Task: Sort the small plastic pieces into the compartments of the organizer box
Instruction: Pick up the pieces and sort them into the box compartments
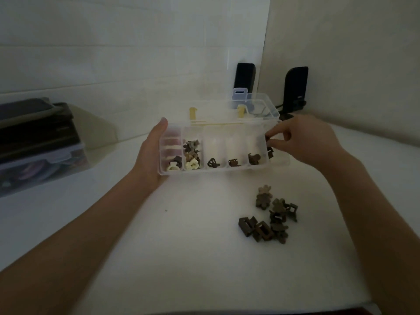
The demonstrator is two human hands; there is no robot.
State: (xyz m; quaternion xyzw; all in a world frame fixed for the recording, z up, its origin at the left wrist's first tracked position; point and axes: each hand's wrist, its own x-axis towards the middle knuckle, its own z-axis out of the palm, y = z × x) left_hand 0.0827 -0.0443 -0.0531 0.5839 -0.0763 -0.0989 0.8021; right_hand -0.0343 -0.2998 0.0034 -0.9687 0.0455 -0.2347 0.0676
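Observation:
A clear plastic organizer box (216, 170) with its lid open is tilted toward me above the white table. My left hand (151, 153) grips its left end from below, thumb on the far rim. Several compartments hold small brown and cream pieces (192, 154). My right hand (302, 138) is at the box's right end, fingers pinched on a small dark piece (270, 152) over the rightmost compartment. A pile of brown flower-shaped and rectangular pieces (270, 214) lies on the table in front of the box, to the right.
A stack of dark items on a clear storage bin (38, 144) stands at the left. Two black speakers (295, 87) stand against the wall behind the box. White walls close off the back and right.

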